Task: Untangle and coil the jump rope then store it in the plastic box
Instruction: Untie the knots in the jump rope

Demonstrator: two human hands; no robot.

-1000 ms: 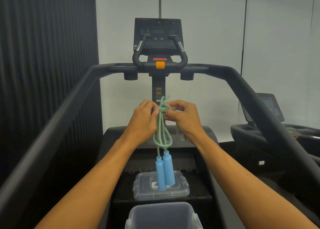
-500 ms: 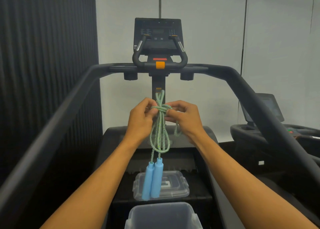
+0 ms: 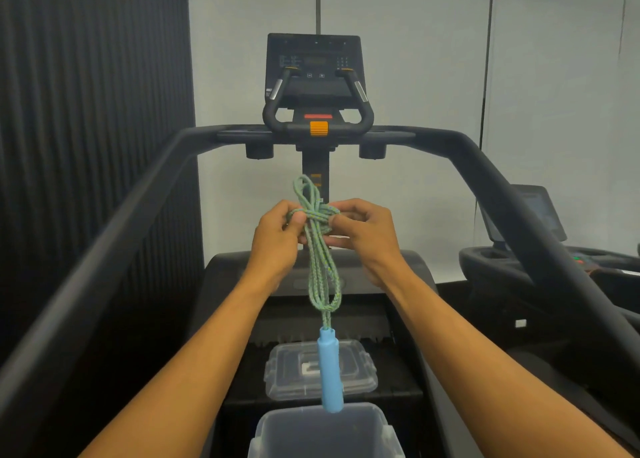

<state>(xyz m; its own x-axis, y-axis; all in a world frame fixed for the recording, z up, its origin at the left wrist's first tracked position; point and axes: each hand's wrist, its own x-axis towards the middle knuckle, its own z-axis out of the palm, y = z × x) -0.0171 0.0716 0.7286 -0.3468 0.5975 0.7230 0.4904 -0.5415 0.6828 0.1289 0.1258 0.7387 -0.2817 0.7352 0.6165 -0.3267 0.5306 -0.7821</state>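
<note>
A green braided jump rope [image 3: 320, 267] hangs in a folded bundle between my hands, in front of my chest. My left hand [image 3: 275, 241] pinches the wrapped turns at the bundle's top from the left. From the right, my right hand [image 3: 365, 234] pinches the same knot of turns. A short loop sticks up above my fingers. The rope's blue handles [image 3: 330, 371] dangle below, one hiding the other. Straight under them stands the open clear plastic box [image 3: 266, 430] at the bottom edge, with its clear lid [image 3: 360, 378] lying just beyond.
I stand on a treadmill. Its black side rails [image 3: 114, 235] run along both sides and meet at the console [image 3: 315, 66] ahead. A second machine [image 3: 530, 215] sits at the right. A dark ribbed wall is at the left.
The loop above my fingers has grown taller and the wrap sits wider across my fingertips. The dangling handles swung from the left back to the middle and now overlap.
</note>
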